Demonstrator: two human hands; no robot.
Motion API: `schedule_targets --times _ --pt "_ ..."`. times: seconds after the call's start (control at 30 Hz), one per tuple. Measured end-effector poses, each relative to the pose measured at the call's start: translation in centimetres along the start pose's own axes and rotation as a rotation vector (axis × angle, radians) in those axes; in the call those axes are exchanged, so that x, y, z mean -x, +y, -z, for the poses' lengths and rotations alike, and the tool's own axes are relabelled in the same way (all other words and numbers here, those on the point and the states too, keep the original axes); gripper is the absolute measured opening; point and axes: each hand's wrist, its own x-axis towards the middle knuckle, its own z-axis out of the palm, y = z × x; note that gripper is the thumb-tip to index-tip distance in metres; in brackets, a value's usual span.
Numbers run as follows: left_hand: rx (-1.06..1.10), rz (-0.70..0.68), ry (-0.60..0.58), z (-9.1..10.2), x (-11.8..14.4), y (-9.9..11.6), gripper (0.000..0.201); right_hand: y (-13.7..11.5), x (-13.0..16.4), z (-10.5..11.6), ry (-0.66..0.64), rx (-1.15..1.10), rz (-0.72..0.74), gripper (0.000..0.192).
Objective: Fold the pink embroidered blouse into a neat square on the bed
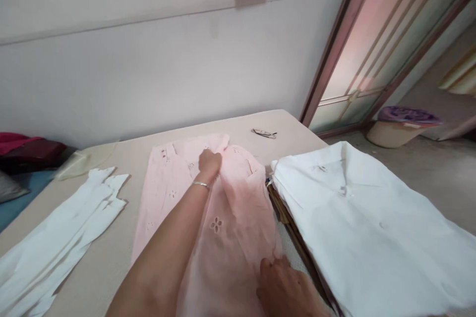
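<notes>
A thin pink garment point(238, 237) with cut-out flower embroidery lies spread on the table in front of me. My left hand point(210, 162), with a silver bangle at the wrist, is closed on the fabric near the garment's far end. Lower down, my right hand point(284, 285) has its fingers curled on the garment's right edge; the fingertips are partly hidden. To the right, a folded white shirt point(366, 228) with a collar and buttons rests on top of darker brown folded cloth point(288, 218).
White cloth strips point(70, 237) lie along the table's left side, near a sheer pale piece point(80, 163). A small dark-and-light item point(264, 133) sits by the far edge of the table point(293, 131). A lined bin point(396, 133) stands on the floor beyond, near a framed panel point(357, 59).
</notes>
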Motion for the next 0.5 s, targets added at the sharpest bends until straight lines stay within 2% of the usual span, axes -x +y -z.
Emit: schedule_targets --times 0.1,0.2,0.37,0.5 --pt "0.01 0.118 0.045 1.6 -0.2 -4.0 0.027 -0.7 -0.2 2.7 -0.131 -0.059 -0.021 0.016" --pt "0.034 0.155 0.094 2.2 -0.1 -6.1 0.025 -0.8 -0.6 4.5 -0.205 -0.085 -0.084 0.012" --pt "0.098 0.147 0.159 1.6 -1.5 -5.2 0.027 1.2 -1.9 5.9 -0.33 -0.09 -0.168 0.011" --pt "0.152 0.144 0.131 1.2 -3.6 -4.3 0.037 2.6 -2.7 6.4 -0.327 -0.091 -0.306 0.017"
